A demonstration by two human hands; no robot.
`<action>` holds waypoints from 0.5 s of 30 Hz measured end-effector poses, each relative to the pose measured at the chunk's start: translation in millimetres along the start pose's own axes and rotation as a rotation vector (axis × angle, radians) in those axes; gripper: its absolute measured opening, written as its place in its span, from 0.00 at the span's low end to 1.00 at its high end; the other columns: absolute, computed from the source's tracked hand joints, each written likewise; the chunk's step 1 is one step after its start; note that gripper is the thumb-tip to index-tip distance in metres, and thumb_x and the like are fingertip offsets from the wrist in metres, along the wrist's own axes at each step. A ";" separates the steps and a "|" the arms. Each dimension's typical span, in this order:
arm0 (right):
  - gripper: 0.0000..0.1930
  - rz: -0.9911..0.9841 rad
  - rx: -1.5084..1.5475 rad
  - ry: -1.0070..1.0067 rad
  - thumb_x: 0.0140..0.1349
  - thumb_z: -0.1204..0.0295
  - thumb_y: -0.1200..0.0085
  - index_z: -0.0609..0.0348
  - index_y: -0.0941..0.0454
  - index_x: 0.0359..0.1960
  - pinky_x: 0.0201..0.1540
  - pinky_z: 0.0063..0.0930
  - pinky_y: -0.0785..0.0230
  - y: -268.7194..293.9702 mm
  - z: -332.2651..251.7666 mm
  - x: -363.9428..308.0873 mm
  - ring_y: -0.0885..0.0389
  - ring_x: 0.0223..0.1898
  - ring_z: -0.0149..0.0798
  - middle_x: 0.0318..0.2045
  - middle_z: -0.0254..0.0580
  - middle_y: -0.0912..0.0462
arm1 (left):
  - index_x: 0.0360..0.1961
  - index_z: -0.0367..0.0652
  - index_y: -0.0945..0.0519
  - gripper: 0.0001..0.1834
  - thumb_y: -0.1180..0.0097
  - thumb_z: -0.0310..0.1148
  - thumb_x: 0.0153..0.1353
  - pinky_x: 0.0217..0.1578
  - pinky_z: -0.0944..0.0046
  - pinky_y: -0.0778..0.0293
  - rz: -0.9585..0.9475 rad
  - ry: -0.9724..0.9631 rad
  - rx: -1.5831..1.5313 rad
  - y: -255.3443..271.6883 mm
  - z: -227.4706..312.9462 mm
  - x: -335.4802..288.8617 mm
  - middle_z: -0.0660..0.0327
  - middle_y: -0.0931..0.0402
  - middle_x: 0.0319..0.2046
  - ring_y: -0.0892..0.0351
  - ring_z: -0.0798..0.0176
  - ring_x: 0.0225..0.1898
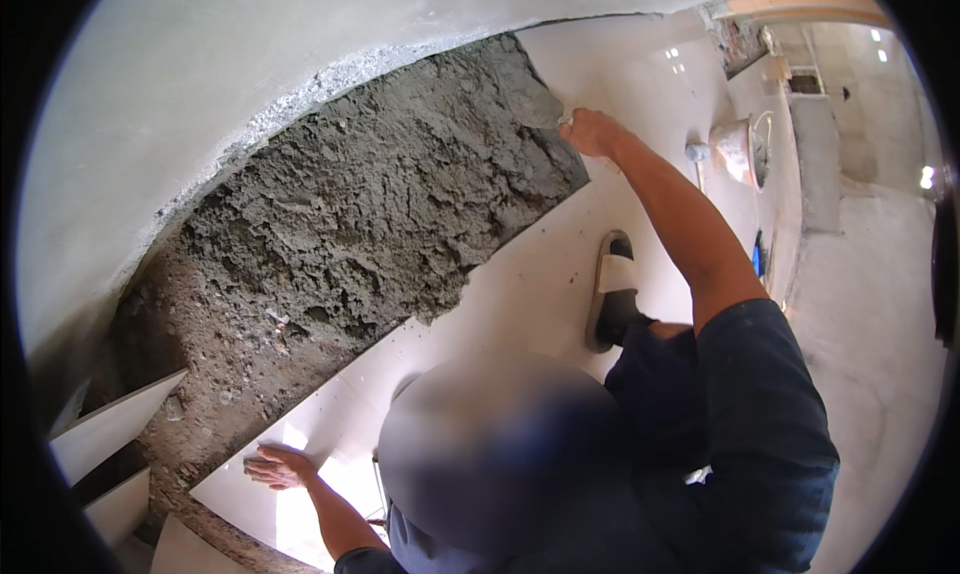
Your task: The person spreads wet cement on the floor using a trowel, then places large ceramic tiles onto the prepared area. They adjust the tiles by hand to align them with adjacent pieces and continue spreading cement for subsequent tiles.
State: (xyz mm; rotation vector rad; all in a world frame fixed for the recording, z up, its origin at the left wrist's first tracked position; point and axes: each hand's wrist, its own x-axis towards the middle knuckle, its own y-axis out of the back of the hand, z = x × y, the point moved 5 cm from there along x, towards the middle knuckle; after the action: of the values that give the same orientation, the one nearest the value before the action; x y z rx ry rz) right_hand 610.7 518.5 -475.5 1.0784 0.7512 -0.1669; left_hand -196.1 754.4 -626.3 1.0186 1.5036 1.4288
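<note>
My right hand (593,134) is closed around the handle of a trowel (538,106). The trowel's grey blade lies on the far right end of a rough bed of wet grey mortar (360,204), beside the edge of a laid tile. My left hand (282,467) rests with fingers stretched out on a glossy white floor tile (520,264) at the lower left, near the tile's corner. Between the mortar and my left hand lies bare brown rubble (230,374).
A plastered wall (200,84) borders the mortar. Loose tiles (120,429) lean at the lower left. At right are a mallet (697,152) and a bucket (735,154) on the tiles. My slippered foot (612,289) stands on the tiled floor.
</note>
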 end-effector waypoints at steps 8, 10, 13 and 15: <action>0.25 0.130 -0.022 0.123 0.65 0.51 0.60 0.60 0.30 0.50 0.49 0.49 0.30 23.9 -45.5 -89.7 0.21 0.46 0.60 0.44 0.59 0.20 | 0.70 0.48 0.48 0.43 0.77 0.68 0.64 0.66 0.43 0.59 0.009 -0.014 0.014 -4.0 -3.6 1.6 0.56 0.55 0.71 0.58 0.53 0.72; 0.23 0.128 -0.113 0.262 0.66 0.52 0.60 0.59 0.29 0.48 0.47 0.49 0.29 31.9 -79.5 -83.1 0.20 0.44 0.59 0.42 0.58 0.19 | 0.70 0.48 0.48 0.43 0.77 0.68 0.64 0.66 0.43 0.59 0.013 -0.021 0.013 -4.6 -5.4 2.8 0.56 0.55 0.71 0.58 0.53 0.72; 0.21 0.080 -0.287 0.355 0.66 0.53 0.60 0.59 0.29 0.46 0.45 0.49 0.27 19.6 -95.1 -77.6 0.19 0.42 0.56 0.38 0.56 0.18 | 0.70 0.48 0.48 0.43 0.77 0.68 0.64 0.66 0.43 0.60 0.029 -0.032 0.012 -5.1 -6.2 4.5 0.57 0.55 0.71 0.58 0.53 0.72; 0.21 0.066 -0.300 0.347 0.66 0.54 0.60 0.60 0.29 0.46 0.44 0.49 0.27 1.1 -86.5 -75.5 0.19 0.42 0.55 0.37 0.54 0.18 | 0.70 0.49 0.48 0.44 0.77 0.68 0.64 0.66 0.43 0.60 0.033 -0.018 0.008 -5.6 -7.5 4.2 0.57 0.55 0.71 0.58 0.53 0.72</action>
State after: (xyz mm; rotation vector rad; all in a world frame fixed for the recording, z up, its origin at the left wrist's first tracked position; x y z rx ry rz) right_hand 514.2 574.8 -449.5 0.8513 1.0146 0.1910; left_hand -204.7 755.5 -631.7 1.0624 1.4875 1.4338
